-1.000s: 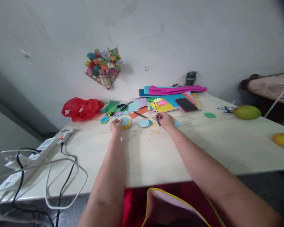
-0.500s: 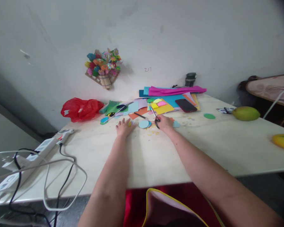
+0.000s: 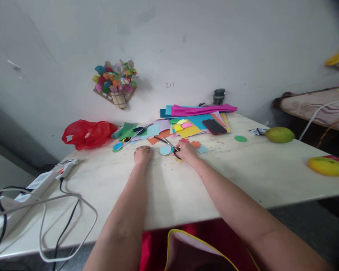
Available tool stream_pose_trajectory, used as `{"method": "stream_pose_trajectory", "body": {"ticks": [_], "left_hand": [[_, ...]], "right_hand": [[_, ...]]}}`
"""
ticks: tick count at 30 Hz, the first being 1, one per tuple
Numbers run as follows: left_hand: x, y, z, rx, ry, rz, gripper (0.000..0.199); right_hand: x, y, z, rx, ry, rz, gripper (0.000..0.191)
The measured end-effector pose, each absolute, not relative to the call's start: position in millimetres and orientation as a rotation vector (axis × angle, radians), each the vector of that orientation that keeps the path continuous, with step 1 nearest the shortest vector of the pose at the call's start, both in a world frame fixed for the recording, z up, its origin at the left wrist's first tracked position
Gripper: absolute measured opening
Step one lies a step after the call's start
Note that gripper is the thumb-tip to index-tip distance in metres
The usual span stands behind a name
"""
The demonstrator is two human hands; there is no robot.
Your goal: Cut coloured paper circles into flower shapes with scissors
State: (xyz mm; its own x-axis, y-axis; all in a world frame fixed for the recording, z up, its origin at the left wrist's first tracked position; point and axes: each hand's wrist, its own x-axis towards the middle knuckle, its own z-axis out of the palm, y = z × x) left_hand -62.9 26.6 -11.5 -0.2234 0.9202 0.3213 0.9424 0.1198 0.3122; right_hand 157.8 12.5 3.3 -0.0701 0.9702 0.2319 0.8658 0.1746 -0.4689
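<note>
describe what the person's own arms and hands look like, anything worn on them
The left hand and right hand are gloveless, and no sleeve, watch or bracelet shows on either arm. Rings are too small to tell. Between the arms shows red clothing with yellow edging.

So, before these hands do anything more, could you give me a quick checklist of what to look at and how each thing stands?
1. Scissors in the right hand: ok, held by the handles.
2. Left hand away from the blades: ok, a gap separates them.
3. Light blue circle in view: ok, on the table between the hands.
4. Table free of scraps around the scissors: not ok, yellow scraps lie near them.
5. What lies under the left hand: cannot tell, the hand hides it.
</note>
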Motion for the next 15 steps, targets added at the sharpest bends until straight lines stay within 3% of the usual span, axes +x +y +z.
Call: {"method": "stream_pose_trajectory", "body": {"ticks": [15], "left_hand": [[-53.5, 15.4, -3.0, -1.779, -2.159, -0.957, 0.032]], "right_hand": [[180.8, 16.1, 20.5, -1.957, -1.989, 0.133, 0.029]]}}
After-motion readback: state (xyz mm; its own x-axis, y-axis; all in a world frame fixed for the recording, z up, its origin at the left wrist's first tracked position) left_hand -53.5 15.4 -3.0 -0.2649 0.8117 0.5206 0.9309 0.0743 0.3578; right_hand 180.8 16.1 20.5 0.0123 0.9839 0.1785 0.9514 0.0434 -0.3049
